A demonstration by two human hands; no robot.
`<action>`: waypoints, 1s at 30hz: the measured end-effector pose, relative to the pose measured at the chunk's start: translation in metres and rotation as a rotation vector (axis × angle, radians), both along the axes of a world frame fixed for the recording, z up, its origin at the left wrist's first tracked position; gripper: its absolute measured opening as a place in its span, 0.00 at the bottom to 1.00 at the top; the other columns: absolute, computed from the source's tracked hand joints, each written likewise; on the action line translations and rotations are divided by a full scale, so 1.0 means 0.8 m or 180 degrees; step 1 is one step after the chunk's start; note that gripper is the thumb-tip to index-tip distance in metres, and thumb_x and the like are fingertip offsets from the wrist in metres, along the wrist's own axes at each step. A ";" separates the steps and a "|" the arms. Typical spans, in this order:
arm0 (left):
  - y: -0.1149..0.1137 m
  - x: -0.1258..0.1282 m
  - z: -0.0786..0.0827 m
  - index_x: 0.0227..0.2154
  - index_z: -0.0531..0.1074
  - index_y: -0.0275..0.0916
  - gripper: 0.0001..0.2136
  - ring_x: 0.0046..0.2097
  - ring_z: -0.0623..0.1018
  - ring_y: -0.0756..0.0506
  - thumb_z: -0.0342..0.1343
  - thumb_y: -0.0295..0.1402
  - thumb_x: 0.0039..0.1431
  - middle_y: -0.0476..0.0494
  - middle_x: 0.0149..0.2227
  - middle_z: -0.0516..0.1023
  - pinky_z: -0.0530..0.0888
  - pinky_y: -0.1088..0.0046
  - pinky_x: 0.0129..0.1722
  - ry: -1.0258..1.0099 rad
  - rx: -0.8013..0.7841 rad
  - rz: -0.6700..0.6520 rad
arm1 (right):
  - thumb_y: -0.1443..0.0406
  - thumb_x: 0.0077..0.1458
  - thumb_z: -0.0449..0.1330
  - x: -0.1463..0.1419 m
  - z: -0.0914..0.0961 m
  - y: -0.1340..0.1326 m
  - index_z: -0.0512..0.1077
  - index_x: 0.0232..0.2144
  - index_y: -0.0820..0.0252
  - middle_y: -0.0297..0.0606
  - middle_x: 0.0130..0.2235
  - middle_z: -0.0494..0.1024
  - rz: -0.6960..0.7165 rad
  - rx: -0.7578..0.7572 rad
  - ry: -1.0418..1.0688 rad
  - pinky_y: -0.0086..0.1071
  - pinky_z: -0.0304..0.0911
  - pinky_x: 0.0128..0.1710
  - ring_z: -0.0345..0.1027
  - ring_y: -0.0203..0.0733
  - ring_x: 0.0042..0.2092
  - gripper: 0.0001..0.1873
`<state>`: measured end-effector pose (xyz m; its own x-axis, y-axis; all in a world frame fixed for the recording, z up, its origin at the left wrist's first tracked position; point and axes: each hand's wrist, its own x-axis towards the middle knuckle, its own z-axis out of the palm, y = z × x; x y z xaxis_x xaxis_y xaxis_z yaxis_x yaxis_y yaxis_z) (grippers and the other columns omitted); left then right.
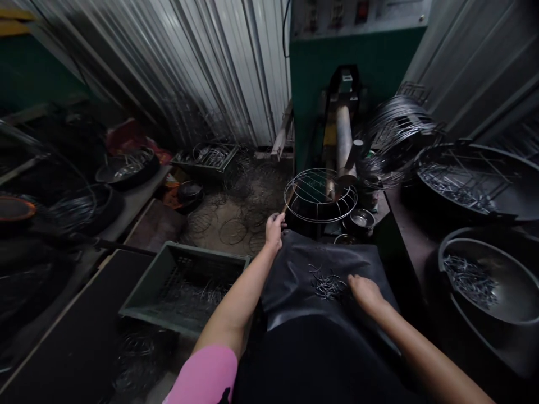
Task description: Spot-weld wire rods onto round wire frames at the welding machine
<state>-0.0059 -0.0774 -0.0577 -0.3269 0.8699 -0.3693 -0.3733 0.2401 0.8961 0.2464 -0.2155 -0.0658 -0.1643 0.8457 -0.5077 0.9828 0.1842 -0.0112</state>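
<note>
My left hand (274, 229) is closed around the near rim of a round wire frame (320, 193) that sits at the green welding machine (341, 129). My right hand (365, 292) rests palm down on a black sheet (295, 280) over my lap, its fingers curled at a small heap of short metal wire pieces (327, 282). What those fingers hold, if anything, is hidden.
A green plastic crate (185, 283) with wire pieces stands at lower left. Black bowls of wire pieces (471, 278) and wire parts (463, 185) sit on the right. Wire rings (236, 221) litter the floor ahead. Corrugated metal wall (202, 67) behind.
</note>
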 end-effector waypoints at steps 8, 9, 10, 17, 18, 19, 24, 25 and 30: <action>0.062 0.012 0.071 0.34 0.69 0.40 0.22 0.34 0.71 0.46 0.62 0.49 0.40 0.43 0.33 0.67 0.72 0.65 0.32 0.0028 -0.0713 -0.0683 | 0.64 0.53 0.50 0.044 -0.004 0.009 0.70 0.34 0.60 0.32 0.21 0.71 -0.1806 -0.0428 0.2785 0.27 0.61 0.26 0.67 0.36 0.24 0.10; 0.066 0.014 0.075 0.34 0.69 0.40 0.21 0.34 0.71 0.46 0.62 0.48 0.40 0.44 0.33 0.67 0.73 0.64 0.33 0.0029 -0.0814 -0.0741 | 0.63 0.53 0.50 0.049 -0.005 0.007 0.69 0.36 0.61 0.31 0.20 0.70 -0.2045 -0.0475 0.3038 0.27 0.60 0.25 0.66 0.35 0.23 0.11; 0.069 0.015 0.079 0.34 0.69 0.40 0.21 0.33 0.71 0.46 0.63 0.47 0.40 0.44 0.33 0.67 0.73 0.63 0.34 0.0040 -0.0898 -0.0784 | 0.63 0.52 0.51 0.054 -0.007 0.005 0.69 0.36 0.61 0.30 0.20 0.70 -0.2201 -0.0453 0.3182 0.26 0.60 0.24 0.65 0.35 0.23 0.11; 0.084 0.016 0.096 0.27 0.67 0.37 0.17 0.26 0.68 0.50 0.65 0.41 0.38 0.48 0.27 0.66 0.72 0.63 0.32 0.0175 -0.1039 -0.0833 | 0.68 0.47 0.54 0.065 -0.033 -0.011 0.67 0.23 0.57 0.30 0.17 0.67 -0.1723 0.0166 0.2492 0.27 0.55 0.23 0.62 0.34 0.20 0.04; 0.085 0.017 0.096 0.26 0.66 0.37 0.17 0.25 0.68 0.50 0.65 0.40 0.38 0.49 0.26 0.65 0.72 0.63 0.31 0.0190 -0.1053 -0.0874 | 0.67 0.47 0.54 0.064 -0.037 -0.011 0.67 0.22 0.57 0.30 0.17 0.68 -0.1680 0.0122 0.2483 0.27 0.55 0.23 0.62 0.34 0.20 0.04; 0.086 0.017 0.096 0.25 0.66 0.37 0.16 0.25 0.67 0.51 0.65 0.39 0.38 0.49 0.25 0.65 0.72 0.64 0.30 0.0203 -0.1066 -0.0915 | 0.66 0.48 0.54 0.064 -0.041 -0.011 0.67 0.23 0.57 0.30 0.17 0.68 -0.1696 0.0072 0.2513 0.27 0.55 0.22 0.62 0.34 0.19 0.04; 0.090 0.020 0.095 0.22 0.64 0.37 0.14 0.21 0.65 0.53 0.65 0.35 0.38 0.52 0.21 0.64 0.71 0.67 0.26 0.0156 -0.1153 -0.0959 | 0.61 0.47 0.53 0.066 -0.038 -0.006 0.67 0.30 0.58 0.29 0.22 0.70 -0.2291 -0.0158 0.3304 0.25 0.53 0.18 0.61 0.32 0.19 0.09; 0.091 0.021 0.095 0.22 0.63 0.37 0.14 0.20 0.64 0.53 0.64 0.35 0.38 0.53 0.20 0.63 0.70 0.68 0.25 0.0110 -0.1155 -0.0949 | 0.60 0.46 0.53 0.067 -0.034 -0.005 0.66 0.31 0.58 0.30 0.23 0.71 -0.2424 -0.0151 0.3477 0.25 0.53 0.17 0.61 0.32 0.19 0.10; 0.090 0.029 0.095 0.18 0.60 0.37 0.14 0.16 0.58 0.56 0.62 0.30 0.38 0.57 0.15 0.58 0.63 0.78 0.18 -0.0175 -0.1038 -0.0651 | 0.60 0.41 0.55 0.067 -0.026 -0.005 0.63 0.27 0.57 0.28 0.21 0.69 -0.2885 0.0111 0.3656 0.25 0.51 0.18 0.59 0.31 0.19 0.09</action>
